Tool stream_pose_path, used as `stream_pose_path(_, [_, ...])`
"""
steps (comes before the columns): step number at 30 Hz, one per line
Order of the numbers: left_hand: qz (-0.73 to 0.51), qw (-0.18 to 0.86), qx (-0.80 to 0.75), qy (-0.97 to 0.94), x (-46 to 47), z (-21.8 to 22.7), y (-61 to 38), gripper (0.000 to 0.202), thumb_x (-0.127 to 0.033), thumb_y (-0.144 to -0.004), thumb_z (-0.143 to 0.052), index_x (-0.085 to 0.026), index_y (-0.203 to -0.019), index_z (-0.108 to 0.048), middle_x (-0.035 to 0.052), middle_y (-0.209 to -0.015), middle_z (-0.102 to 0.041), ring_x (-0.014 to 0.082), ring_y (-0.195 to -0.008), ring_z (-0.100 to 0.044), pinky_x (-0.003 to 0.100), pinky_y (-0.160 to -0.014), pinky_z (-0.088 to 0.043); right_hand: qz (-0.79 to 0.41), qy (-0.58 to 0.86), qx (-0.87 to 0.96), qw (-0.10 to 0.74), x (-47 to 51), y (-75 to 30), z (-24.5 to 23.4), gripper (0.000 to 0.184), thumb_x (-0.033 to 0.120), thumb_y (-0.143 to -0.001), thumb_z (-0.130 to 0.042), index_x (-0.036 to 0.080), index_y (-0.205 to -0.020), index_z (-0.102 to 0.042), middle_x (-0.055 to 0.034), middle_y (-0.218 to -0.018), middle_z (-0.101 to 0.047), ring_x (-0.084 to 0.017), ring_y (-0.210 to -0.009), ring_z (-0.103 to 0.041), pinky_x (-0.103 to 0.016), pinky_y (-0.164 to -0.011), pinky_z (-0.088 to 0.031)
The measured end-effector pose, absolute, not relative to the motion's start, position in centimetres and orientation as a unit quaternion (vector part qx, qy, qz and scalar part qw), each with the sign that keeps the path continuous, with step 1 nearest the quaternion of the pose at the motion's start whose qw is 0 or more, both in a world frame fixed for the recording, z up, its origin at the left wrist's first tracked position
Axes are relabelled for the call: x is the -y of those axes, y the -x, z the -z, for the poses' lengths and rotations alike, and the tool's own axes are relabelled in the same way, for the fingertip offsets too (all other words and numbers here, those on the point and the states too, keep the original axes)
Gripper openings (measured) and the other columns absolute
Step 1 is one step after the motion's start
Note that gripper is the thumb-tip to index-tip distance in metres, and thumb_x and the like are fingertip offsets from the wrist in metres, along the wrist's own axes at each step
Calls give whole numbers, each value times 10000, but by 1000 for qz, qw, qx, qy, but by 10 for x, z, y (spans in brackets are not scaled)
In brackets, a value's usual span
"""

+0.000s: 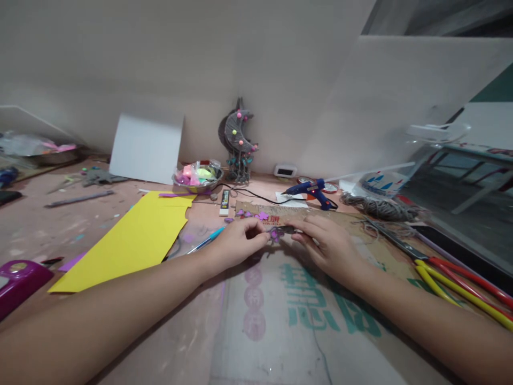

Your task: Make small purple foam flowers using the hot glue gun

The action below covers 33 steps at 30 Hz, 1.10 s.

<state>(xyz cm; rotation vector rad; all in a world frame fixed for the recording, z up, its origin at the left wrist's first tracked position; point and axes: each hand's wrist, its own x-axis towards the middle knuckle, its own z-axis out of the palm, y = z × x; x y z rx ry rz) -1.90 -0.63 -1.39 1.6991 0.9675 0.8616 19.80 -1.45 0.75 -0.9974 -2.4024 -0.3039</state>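
My left hand (249, 235) is closed, thumb and forefinger pinching the edge of a small purple flower (276, 234) with grey strands about it. From the other side my right hand (326, 243) grips a narrow grey piece (286, 229) that meets the flower. Whether the two are one joined piece I cannot tell. Just beyond my fingers lie several loose purple cut-out flowers (263, 215) on a printed cardboard sheet (316, 342). A blue pen (206, 239) rests beside my left wrist.
A blue glue gun (306, 188) stands on white paper at the back. Yellow card (132, 240) and a magenta tool (20, 283) lie left; scissors (444, 267), a dark phone (468, 256) and grey yarn (385, 207) lie right. A moon ornament (238, 131) leans on the wall.
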Motion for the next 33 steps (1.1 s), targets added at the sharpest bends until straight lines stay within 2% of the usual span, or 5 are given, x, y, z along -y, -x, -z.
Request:
stream_pose_path(10, [-362, 489, -376, -699, 8, 13, 19, 197, -356, -807, -508, -178, -726, -483, -58, -532, -481, 73, -457, -448, 178, -453, -353, 104, 373, 887, 252, 14, -196, -9, 267, 265, -892, -447, 134, -1036, -631, -78, -753, -621, -190, -688, -538, -295, -607, -411])
stream_pose_path(25, [-370, 471, -366, -712, 7, 12, 20, 164, -316, -806, -508, -172, -727, -500, -49, -593, -490, 72, -506, -449, 185, -494, -352, 22, 398, 879, 261, 10, -201, -3, 267, 268, -893, -449, 151, -1027, -648, -71, -743, -626, -187, -701, -563, -289, -628, -429])
stream_pose_path(29, [-361, 481, -382, -702, 6, 14, 20, 184, -336, -813, -492, -181, -716, -475, -49, -574, -498, 77, -485, -452, 187, -474, -349, 38, 399, 871, 282, 13, -201, -4, 273, 271, -896, -444, 149, -1059, -626, -80, -786, -629, -190, -734, -566, -298, -663, -436])
stream_pose_path(33, [-358, 478, -394, -699, 5, 14, 20, 179, -335, -812, -483, -185, -716, -466, -54, -557, -489, 80, -473, -447, 189, -465, -343, 96, 372, 882, 271, 16, -200, -5, 275, 276, -891, -454, 145, -1068, -619, -72, -748, -601, -192, -711, -537, -300, -646, -419])
